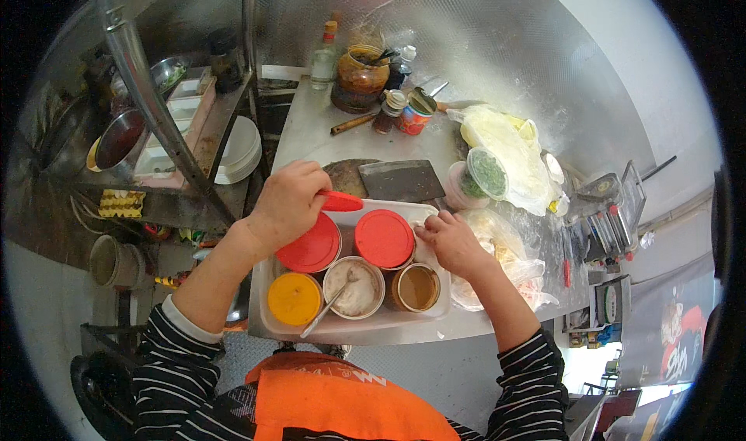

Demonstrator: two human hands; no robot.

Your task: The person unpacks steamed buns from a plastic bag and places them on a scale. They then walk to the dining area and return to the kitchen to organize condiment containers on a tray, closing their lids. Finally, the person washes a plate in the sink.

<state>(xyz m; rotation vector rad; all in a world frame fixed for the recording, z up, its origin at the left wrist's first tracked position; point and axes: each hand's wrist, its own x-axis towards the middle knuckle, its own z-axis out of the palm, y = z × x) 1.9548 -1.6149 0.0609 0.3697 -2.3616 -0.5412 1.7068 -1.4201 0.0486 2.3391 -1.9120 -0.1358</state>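
My left hand [297, 199] pinches a red plastic lid [342, 201] by its edge, tilted above the back of a whitish plastic tray [355, 325]. Two tubs in the tray wear red lids, one at the left [309, 246] and one in the middle [384, 238]. Along the front stand a yellow-lidded jar [295, 299], an open tub of white granules [358, 295] with a metal spoon [331, 307] in it, and an open jar of brown paste [419, 288]. My right hand [457, 244] is at the tray's right rim, fingers curled; what lies under the fingertips is hidden.
A cleaver [402, 180] lies on a round chopping board [345, 176] behind the tray. To the right are plastic bags [501, 248] and a tub of chopped greens [487, 173]. Bottles and a sauce jar [362, 71] stand farther back. A metal shelf post [157, 109] rises at left.
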